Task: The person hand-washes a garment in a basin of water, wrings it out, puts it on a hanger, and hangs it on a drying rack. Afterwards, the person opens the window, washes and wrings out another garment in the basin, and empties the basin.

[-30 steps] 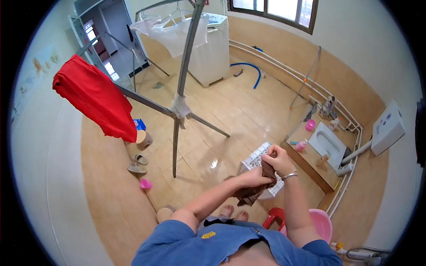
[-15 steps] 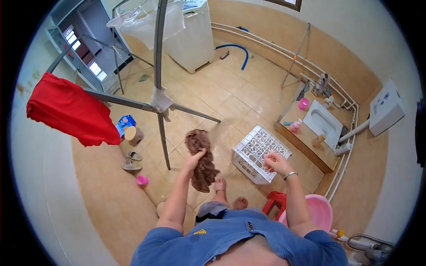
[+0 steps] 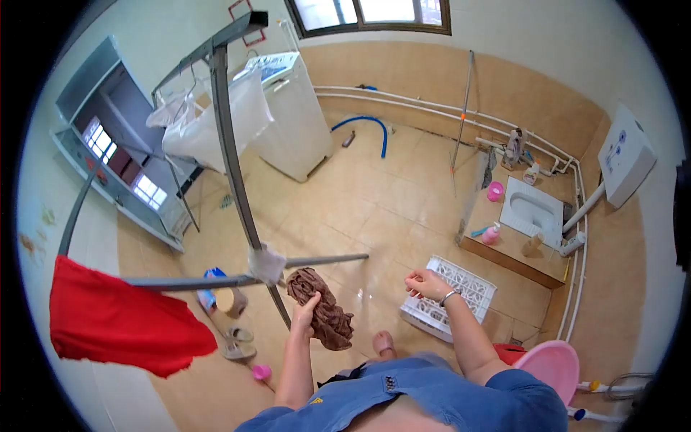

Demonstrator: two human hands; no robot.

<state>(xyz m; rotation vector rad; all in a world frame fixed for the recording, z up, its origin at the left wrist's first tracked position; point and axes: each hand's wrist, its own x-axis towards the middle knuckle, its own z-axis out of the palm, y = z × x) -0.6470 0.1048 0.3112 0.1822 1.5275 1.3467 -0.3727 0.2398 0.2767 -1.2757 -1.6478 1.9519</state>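
The left hand (image 3: 306, 315) grips a crumpled brown cloth (image 3: 327, 309), its thumb laid over the folds. The cloth hangs in front of the person, near the wrapped joint (image 3: 267, 265) of a grey rack (image 3: 229, 144); whether it touches the rack cannot be told. The right hand (image 3: 426, 285) is raised with loosely bent fingers and grasps nothing that can be seen, a bracelet (image 3: 449, 297) at its wrist. It appears over the near left part of a white crate (image 3: 471, 294) on the tiled floor (image 3: 345, 194).

A red cloth (image 3: 126, 320) drapes over the rack's left bar, and a whitish garment (image 3: 223, 126) hangs farther back, in front of a washer (image 3: 294, 122). Slippers (image 3: 240, 349) and a pink cup (image 3: 261, 372) lie on the floor at left. At right, a pink bottle (image 3: 491, 233) stands on a raised ledge beside a squat toilet (image 3: 533, 205); nearer the person is a pink basin (image 3: 556, 366).
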